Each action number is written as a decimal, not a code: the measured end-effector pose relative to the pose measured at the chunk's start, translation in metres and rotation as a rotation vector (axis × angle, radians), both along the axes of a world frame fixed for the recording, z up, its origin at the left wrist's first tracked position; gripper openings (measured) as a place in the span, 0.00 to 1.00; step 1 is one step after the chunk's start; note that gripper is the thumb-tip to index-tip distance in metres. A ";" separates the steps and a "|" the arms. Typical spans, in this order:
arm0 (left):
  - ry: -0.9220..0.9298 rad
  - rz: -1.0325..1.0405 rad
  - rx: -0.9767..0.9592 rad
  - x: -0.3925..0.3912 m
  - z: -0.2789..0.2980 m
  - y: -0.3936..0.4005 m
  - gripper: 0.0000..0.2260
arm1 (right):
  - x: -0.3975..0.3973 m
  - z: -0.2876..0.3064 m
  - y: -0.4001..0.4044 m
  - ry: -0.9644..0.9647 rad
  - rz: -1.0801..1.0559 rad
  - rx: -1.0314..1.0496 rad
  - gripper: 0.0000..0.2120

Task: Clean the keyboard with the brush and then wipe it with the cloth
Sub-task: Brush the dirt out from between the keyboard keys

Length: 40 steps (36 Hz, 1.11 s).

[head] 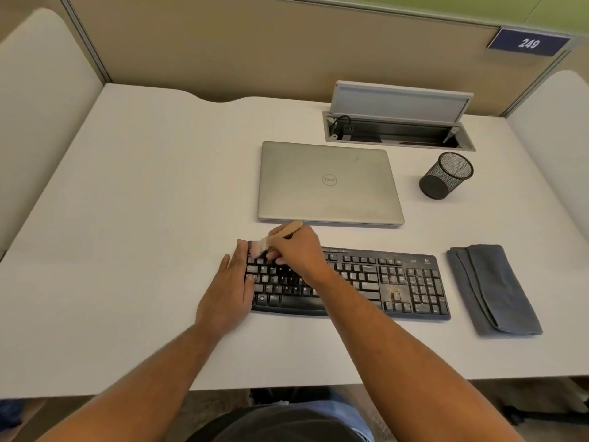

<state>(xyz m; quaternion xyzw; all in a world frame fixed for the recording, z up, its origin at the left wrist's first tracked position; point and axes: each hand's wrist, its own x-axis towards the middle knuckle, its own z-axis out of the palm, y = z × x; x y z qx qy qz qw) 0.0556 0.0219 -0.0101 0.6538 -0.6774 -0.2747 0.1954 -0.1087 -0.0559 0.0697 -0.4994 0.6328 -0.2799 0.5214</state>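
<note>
Right hand (294,250) fingers clamp the wooden-handled brush (276,238) on the black dusty keyboard (382,280)'s left end; left hand (231,290) fingers straight, steadying that end.

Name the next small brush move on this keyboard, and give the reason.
Probably sweep the wooden-handled brush rightward along the black keyboard. The right hand works its far-left corner while the left hand steadies that end; brownish dust still shows near the arrow keys and number pad.
</note>
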 end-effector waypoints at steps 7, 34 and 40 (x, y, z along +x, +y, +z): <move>0.018 0.009 -0.042 0.000 -0.003 0.000 0.32 | 0.004 -0.005 0.005 0.092 0.108 -0.009 0.05; -0.176 -0.179 -0.180 -0.007 -0.009 -0.021 0.28 | -0.104 -0.002 0.001 0.469 -0.257 -0.084 0.12; -0.261 -0.300 -0.217 -0.026 -0.004 -0.034 0.26 | -0.136 0.016 0.014 0.551 -0.398 -0.178 0.13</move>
